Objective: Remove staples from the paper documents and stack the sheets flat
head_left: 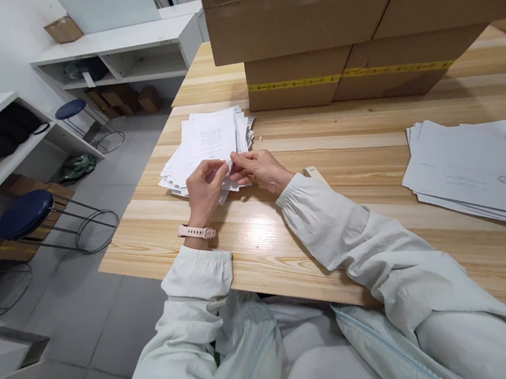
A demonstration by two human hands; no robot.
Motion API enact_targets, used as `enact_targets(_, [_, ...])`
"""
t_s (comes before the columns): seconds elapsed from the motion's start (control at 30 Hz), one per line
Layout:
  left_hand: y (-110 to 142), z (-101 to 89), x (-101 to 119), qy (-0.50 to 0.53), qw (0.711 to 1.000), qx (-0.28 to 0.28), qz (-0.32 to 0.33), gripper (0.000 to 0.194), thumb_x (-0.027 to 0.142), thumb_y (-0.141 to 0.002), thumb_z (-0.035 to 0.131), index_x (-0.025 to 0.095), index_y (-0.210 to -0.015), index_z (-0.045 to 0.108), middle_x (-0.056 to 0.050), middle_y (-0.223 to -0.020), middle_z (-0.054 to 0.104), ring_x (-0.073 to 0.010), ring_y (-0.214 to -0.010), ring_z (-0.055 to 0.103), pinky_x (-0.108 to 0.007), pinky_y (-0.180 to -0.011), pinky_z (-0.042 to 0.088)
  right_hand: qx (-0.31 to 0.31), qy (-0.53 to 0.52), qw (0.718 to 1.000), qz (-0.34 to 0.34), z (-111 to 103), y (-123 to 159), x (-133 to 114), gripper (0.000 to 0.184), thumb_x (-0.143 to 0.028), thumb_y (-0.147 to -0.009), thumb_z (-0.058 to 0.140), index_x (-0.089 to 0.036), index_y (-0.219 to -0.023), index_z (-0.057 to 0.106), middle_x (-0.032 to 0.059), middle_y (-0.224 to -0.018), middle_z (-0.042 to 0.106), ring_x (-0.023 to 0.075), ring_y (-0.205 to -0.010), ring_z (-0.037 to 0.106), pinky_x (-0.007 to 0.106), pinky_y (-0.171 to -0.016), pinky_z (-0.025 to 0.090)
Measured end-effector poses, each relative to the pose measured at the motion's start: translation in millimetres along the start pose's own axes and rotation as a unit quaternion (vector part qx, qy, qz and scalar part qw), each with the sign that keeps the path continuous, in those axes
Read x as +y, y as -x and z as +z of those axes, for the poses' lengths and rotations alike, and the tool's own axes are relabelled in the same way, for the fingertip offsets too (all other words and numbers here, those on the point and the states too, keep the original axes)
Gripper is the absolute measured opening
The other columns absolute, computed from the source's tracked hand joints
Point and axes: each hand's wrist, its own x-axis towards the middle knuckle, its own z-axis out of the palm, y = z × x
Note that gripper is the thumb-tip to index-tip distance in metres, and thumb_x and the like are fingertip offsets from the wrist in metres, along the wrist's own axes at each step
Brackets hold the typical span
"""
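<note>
A loose pile of printed white sheets lies near the table's left edge, its papers fanned unevenly. Over the near side of that pile, my left hand and my right hand meet at the fingertips. Both are closed in a pinch; whatever is between the fingers is too small or hidden to make out. A pale watch band circles my left wrist. Beside my right cuff lies a cream-coloured, flat, stick-like object, partly covered by the sleeve.
A second pile of white sheets lies on the wooden table at the right. Large cardboard boxes are stacked at the back. Left of the table are blue stools and white shelves. Tiny white scraps lie by the left pile.
</note>
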Motion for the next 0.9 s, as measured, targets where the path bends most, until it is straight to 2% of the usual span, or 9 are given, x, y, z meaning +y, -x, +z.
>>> enact_targets(0.23, [6,6.3,1,-0.095,0.992,0.003,0.082,0.006,0.025,-0.083,0.066,0.021,-0.088,0.068,-0.005,-0.100,0.074,-0.0189,-0.099,0.068,-0.033,-0.091,0.051,-0.008,-0.018,1.000,0.014,-5,-3,4,0.031,-0.044,-0.082,0.074,-0.014,-0.079,0.069,0.0040,-0.072,0.072,0.0097,-0.059,0.069,0.016,-0.051,0.057])
enact_targets(0.33, [6,6.5,3,-0.102,0.992,0.036,0.065,0.004,0.024,-0.086,0.062,0.022,-0.088,0.063,-0.002,-0.086,0.071,-0.0162,-0.081,0.067,-0.029,-0.078,0.050,-0.004,-0.023,0.999,0.026,-5,-2,3,0.036,-0.050,-0.087,0.066,-0.014,-0.083,0.068,0.0051,-0.074,0.072,0.0120,-0.062,0.070,0.020,-0.056,0.059])
enact_targets(0.43, [6,5.3,4,-0.105,0.989,0.101,0.027,0.006,0.029,-0.092,0.056,0.023,-0.092,0.057,0.004,-0.062,0.059,-0.0132,-0.056,0.056,-0.026,-0.062,0.042,0.001,-0.021,0.999,0.034,-4,-1,1,0.039,-0.053,-0.090,0.060,-0.015,-0.084,0.065,0.0048,-0.069,0.071,0.0120,-0.059,0.068,0.023,-0.060,0.060])
enact_targets(0.53, [6,5.4,2,-0.112,0.983,0.147,0.018,0.010,0.033,-0.094,0.054,0.023,-0.094,0.054,0.007,-0.057,0.053,-0.0127,-0.051,0.051,-0.026,-0.058,0.037,0.015,-0.022,0.999,0.037,-3,-2,0,0.030,-0.041,-0.096,0.057,-0.015,-0.082,0.061,0.0029,-0.064,0.070,0.0107,-0.054,0.064,0.022,-0.058,0.058])
enact_targets(0.63, [9,8.1,1,-0.126,0.977,0.167,0.046,0.011,0.033,-0.095,0.054,0.022,-0.093,0.056,0.004,-0.064,0.059,-0.0137,-0.057,0.058,-0.026,-0.061,0.040,0.040,-0.025,0.998,0.035,2,-4,-2,0.019,-0.019,-0.097,0.055,-0.014,-0.080,0.061,0.0014,-0.064,0.070,0.0098,-0.053,0.063,0.022,-0.059,0.057])
enact_targets(0.73, [24,13.1,13,-0.155,0.971,0.136,0.124,0.011,0.031,-0.095,0.055,0.022,-0.094,0.062,-0.002,-0.084,0.072,-0.0172,-0.079,0.069,-0.028,-0.075,0.050,0.075,-0.026,0.997,0.018,6,3,-7,0.013,-0.006,-0.088,0.058,-0.014,-0.079,0.063,-0.0012,-0.065,0.070,0.0088,-0.056,0.063,0.022,-0.064,0.056])
enact_targets(0.8, [46,17.4,32,-0.186,0.959,0.074,0.202,0.012,0.028,-0.094,0.057,0.021,-0.096,0.066,-0.006,-0.097,0.075,-0.0196,-0.095,0.071,-0.032,-0.087,0.053,0.075,-0.020,0.997,-0.004,4,19,-11,0.007,-0.007,-0.080,0.068,-0.014,-0.081,0.066,-0.0013,-0.067,0.071,0.0104,-0.060,0.065,0.023,-0.067,0.056])
enact_targets(0.9, [92,21.8,73,-0.204,0.932,-0.020,0.298,0.009,0.018,-0.092,0.059,0.018,-0.097,0.067,-0.010,-0.113,0.075,-0.0233,-0.115,0.066,-0.038,-0.098,0.053,0.019,0.004,0.999,-0.038,-11,63,-16,0.029,-0.020,-0.064,0.084,-0.014,-0.091,0.073,0.0021,-0.076,0.076,0.0174,-0.075,0.070,0.029,-0.075,0.057])
